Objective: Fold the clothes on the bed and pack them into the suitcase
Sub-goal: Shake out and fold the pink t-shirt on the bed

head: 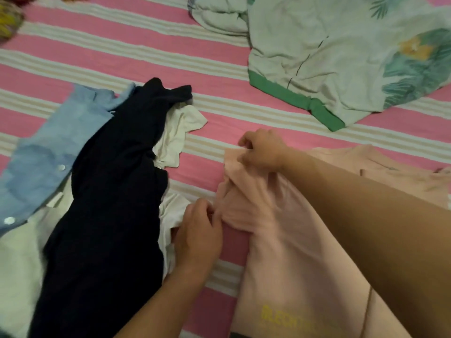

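Item 1. Yellow-and-brown patterned fabric bundle (9, 19), blurred, at the far left corner of the bed, well apart from both hands.

Item 2. Light blue button-up cotton shirt (46, 152), white buttons showing, lying crumpled left of the left hand's fingers, partly under the next item.

Item 3. Dark navy soft garment (109, 191), long axis running from near edge to far, draped over a crumpled white cloth garment (180, 128) that shows beyond it and just beside the left hand.

Item 4. Left hand (197, 237), fingers curled, pinching a bunched edge of Item 5.

Item 5. Pale pink cotton T-shirt (288, 252), spread on the bed between and right of the two hands, long axis running from the near edge diagonally toward the far right. Yellow printed lettering at the near end, partly readable as "BLECH"; the rest too blurred to read.

Item 6. Right hand (263, 150), fingers curled, gripping the far left corner of the pink T-shirt, beyond the left hand.

Item 7. White quilt with green leaf print and green border (341, 57), heaped far right, well beyond the right hand's fingers.

Support: pink, white and beige striped bed sheet (122, 52) under all items.
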Available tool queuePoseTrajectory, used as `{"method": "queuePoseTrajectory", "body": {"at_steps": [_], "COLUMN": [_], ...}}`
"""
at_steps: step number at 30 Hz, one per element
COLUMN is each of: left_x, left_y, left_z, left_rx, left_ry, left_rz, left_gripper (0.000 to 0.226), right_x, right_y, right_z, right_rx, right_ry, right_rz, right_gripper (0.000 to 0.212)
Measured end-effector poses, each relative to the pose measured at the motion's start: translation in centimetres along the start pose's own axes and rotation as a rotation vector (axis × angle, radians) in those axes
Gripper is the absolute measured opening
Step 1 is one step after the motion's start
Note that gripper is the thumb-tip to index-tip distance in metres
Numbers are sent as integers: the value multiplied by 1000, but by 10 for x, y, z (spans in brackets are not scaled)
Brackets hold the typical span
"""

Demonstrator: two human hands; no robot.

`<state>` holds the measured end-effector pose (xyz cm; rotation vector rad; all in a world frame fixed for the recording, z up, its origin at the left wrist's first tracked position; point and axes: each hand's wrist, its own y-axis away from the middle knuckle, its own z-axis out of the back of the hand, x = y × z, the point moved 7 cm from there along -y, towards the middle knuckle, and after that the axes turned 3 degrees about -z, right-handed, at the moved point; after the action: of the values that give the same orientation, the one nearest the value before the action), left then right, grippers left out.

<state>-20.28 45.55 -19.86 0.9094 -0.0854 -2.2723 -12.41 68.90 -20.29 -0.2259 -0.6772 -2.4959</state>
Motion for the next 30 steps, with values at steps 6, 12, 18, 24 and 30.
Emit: {"method": "queuePoseTrajectory", "body": {"at_steps": [6, 12, 18, 24, 30], "left_x": [-1, 15, 29, 32, 30], "left_y": [-5, 5, 14, -4, 12], "left_z": [-9, 1, -4, -7, -2], "left_rx": [101, -13, 143, 52, 36], "left_ry": [14, 219, 236, 329, 135], "left_rz": [22, 70, 164, 263, 220], "left_gripper": [21, 15, 13, 16, 34], "right_x": [5, 4, 9, 10, 25], "right_y": [-9, -10, -7, -4, 13], "right_z": [-2, 1, -5, -3, 7], "right_rx": [44, -40, -136, -155, -353], "right_ry": [67, -76, -18, -40, 39], "right_rz": [-4, -127, -152, -129, -79], "right_gripper": [14, 8, 10, 8, 26]}}
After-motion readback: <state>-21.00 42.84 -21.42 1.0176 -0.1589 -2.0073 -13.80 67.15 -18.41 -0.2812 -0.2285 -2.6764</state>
